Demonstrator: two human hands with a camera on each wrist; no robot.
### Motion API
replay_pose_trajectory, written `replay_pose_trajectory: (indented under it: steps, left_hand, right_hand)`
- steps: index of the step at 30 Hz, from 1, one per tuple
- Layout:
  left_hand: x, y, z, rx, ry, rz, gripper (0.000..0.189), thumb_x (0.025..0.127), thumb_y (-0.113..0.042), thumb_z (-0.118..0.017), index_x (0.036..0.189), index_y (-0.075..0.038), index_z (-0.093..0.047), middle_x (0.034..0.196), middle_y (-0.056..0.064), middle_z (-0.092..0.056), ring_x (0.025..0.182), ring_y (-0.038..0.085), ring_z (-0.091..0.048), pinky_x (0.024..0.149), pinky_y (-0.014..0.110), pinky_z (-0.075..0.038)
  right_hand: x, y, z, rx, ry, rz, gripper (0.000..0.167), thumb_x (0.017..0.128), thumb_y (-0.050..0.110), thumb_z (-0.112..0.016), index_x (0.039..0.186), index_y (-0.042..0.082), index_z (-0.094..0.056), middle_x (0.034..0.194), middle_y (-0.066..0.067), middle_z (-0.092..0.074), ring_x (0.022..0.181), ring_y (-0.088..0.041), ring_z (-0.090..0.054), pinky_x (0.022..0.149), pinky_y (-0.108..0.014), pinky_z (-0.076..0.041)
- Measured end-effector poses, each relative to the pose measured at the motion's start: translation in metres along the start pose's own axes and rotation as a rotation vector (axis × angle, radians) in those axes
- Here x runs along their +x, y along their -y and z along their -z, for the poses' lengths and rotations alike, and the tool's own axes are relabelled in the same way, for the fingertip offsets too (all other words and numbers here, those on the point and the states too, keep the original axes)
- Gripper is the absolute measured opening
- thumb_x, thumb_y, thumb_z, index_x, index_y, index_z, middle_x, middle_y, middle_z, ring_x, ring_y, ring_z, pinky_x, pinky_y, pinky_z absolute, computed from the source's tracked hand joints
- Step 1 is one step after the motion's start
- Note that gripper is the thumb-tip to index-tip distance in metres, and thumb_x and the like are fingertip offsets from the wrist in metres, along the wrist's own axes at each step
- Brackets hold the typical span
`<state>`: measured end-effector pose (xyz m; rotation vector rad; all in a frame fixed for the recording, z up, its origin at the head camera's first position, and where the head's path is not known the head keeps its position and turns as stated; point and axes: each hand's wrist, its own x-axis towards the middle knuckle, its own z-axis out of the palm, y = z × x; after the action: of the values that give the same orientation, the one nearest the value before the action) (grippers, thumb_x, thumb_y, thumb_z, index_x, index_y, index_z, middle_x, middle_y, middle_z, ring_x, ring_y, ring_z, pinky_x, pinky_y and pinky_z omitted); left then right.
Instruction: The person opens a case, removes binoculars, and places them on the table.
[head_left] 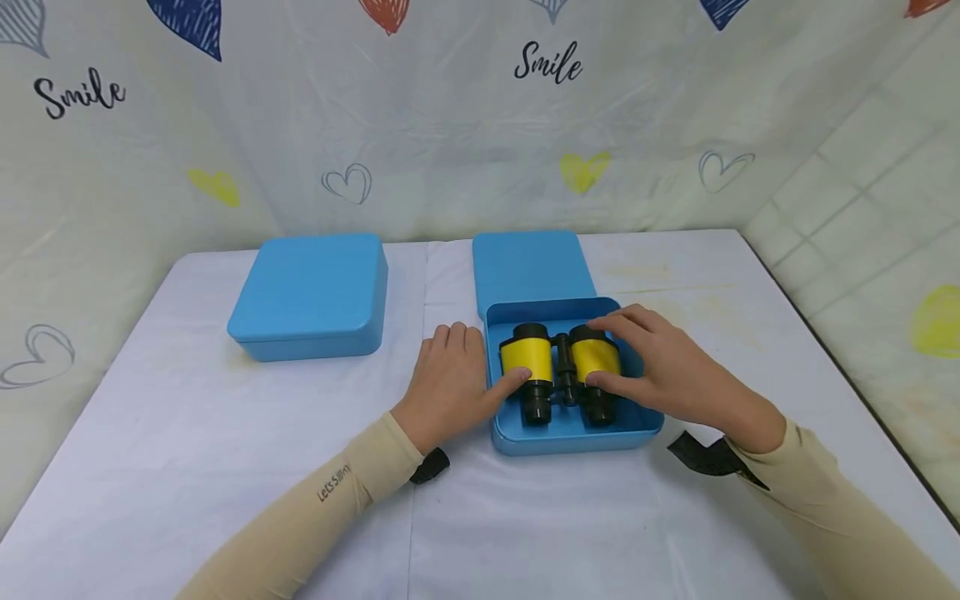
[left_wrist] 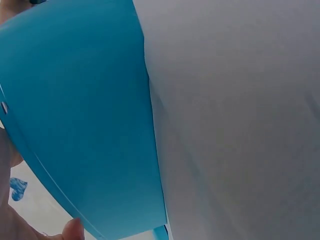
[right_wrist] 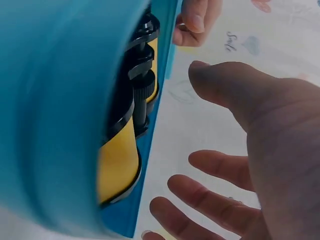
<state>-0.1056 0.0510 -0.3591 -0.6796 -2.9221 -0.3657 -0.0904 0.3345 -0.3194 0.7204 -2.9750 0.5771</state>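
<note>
Yellow and black binoculars (head_left: 527,360) lie in an open blue box (head_left: 577,443); its flat lid (head_left: 531,265) lies folded back behind it. At the box's left wall is my left hand (head_left: 453,379), its thumb reaching over the rim towards the left barrel. In the left wrist view, fingertips show right at the rim of the box (left_wrist: 85,115). My right hand (head_left: 660,367) hovers over the right wall, thumb and fingers spread around the right barrel. Seen in the right wrist view, those fingers (right_wrist: 217,165) stand spread, apart from the binoculars (right_wrist: 120,160).
A second blue box (head_left: 311,287), closed, stands at the left back of the white-covered table (head_left: 187,467). Behind the table hangs a pale cloth (head_left: 450,108) printed with hearts and the word Smile. The table's right edge runs beyond my right arm.
</note>
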Motion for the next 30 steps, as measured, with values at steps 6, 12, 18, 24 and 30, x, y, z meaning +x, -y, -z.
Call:
replay_pose_trajectory:
  steps: [6,12,18,24,30]
  left_hand:
    - [-0.004,-0.002,-0.003,0.0,-0.047,-0.022,0.066,0.097,-0.07,-0.054,0.089,-0.004,-0.054,0.077,0.007,-0.045,0.077,0.024,-0.042,0.067,0.032,-0.033]
    - [-0.005,-0.001,-0.002,0.032,-0.074,-0.047,0.058,0.096,-0.06,-0.061,0.091,-0.003,-0.057,0.078,0.009,-0.05,0.077,0.025,-0.044,0.067,0.032,-0.035]
    - [-0.005,-0.001,-0.005,0.059,-0.127,-0.078,0.043,0.098,-0.044,-0.062,0.091,-0.002,-0.061,0.081,0.01,-0.055,0.084,0.027,-0.049,0.078,0.038,-0.043]
    - [-0.006,-0.002,-0.008,0.128,-0.196,-0.12,0.028,0.096,-0.031,-0.063,0.085,-0.006,-0.058,0.076,0.007,-0.05,0.079,0.025,-0.047,0.074,0.037,-0.041]
    - [-0.006,-0.001,-0.011,0.175,-0.271,-0.153,0.023,0.092,-0.024,-0.065,0.08,-0.008,-0.055,0.072,0.006,-0.048,0.076,0.024,-0.045,0.071,0.035,-0.039]
  right_hand:
    - [0.0,0.005,-0.006,0.024,0.02,-0.003,0.065,0.088,0.039,-0.083,0.141,0.01,-0.059,0.14,-0.018,-0.055,0.123,-0.035,-0.054,0.099,-0.058,-0.056]
    - [0.003,0.007,-0.012,-0.004,0.027,0.025,0.068,0.086,0.037,-0.085,0.142,0.008,-0.059,0.139,-0.018,-0.056,0.122,-0.035,-0.054,0.099,-0.056,-0.055]
    - [0.008,0.009,-0.014,-0.006,0.038,0.092,0.07,0.083,0.04,-0.086,0.141,0.011,-0.06,0.136,-0.015,-0.057,0.121,-0.035,-0.055,0.096,-0.055,-0.054]
    - [0.013,0.012,-0.017,-0.011,0.045,0.149,0.075,0.081,0.042,-0.088,0.142,0.01,-0.058,0.137,-0.015,-0.057,0.124,-0.035,-0.053,0.098,-0.057,-0.047]
    - [0.016,0.014,-0.021,-0.036,0.029,0.151,0.081,0.078,0.042,-0.09,0.143,0.007,-0.056,0.136,-0.016,-0.056,0.121,-0.036,-0.052,0.096,-0.058,-0.046]
